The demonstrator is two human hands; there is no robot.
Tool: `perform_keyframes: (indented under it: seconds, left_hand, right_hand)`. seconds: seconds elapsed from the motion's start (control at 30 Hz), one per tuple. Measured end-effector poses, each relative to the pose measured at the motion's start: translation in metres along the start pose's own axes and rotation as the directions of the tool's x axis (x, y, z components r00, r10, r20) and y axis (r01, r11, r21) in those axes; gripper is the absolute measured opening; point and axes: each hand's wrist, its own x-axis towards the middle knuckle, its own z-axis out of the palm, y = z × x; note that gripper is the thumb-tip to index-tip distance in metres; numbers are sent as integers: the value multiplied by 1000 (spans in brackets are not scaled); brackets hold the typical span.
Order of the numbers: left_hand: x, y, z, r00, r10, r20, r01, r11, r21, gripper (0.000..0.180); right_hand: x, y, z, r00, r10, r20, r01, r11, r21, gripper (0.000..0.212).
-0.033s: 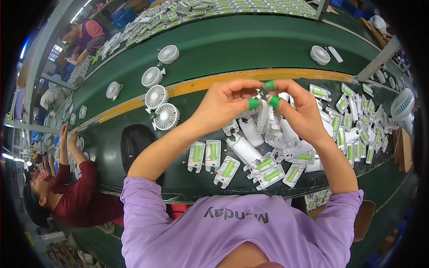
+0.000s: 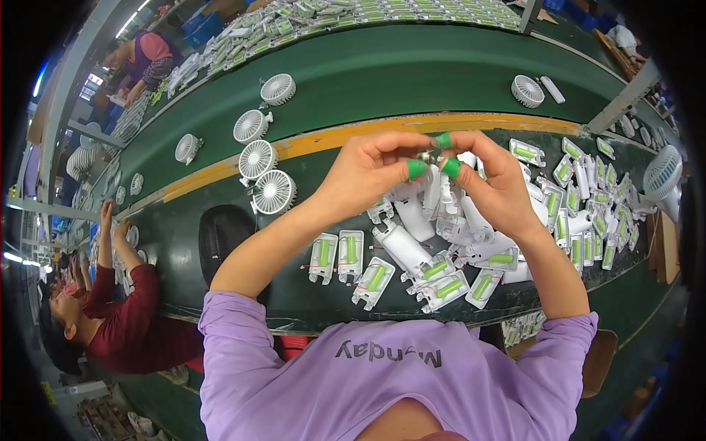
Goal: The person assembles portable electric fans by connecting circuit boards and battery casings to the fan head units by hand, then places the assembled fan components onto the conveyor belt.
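My left hand (image 2: 368, 170) and my right hand (image 2: 494, 180) meet above the bench, closed in pinches with green tape round several fingertips. Between them is a small part (image 2: 426, 156), partly metallic-looking; the fingers hide most of it, so its kind cannot be made out. Below lies a heap of white plastic handle housings (image 2: 403, 248), many with a green battery cell inside and thin red wires. Three open housings, such as this one with a battery (image 2: 351, 256), lie left of the heap.
White round fan heads (image 2: 273, 192) line up along the yellow strip (image 2: 316, 151) beside the green conveyor belt (image 2: 412, 70). A black case (image 2: 223, 239) lies by my left forearm. A standing white fan (image 2: 663, 173) is at right. A co-worker in dark red (image 2: 136, 316) sits at left.
The small part between my fingertips looks turned slightly and shows darker. My hands have hardly moved.
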Motion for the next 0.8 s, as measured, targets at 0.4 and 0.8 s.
perform_keyframes:
  seconds: [0.4,0.8]
  left_hand:
    - [-10,-3,-4,996,-91,14,90,995,30,21]
    - [-12,2,-1,995,-64,82,55,992,110,12]
  right_hand:
    - [5,-11,-3,996,36,83,-23,988,-154,35]
    - [9,-17,-13,976,6,216,30,986,-162,33]
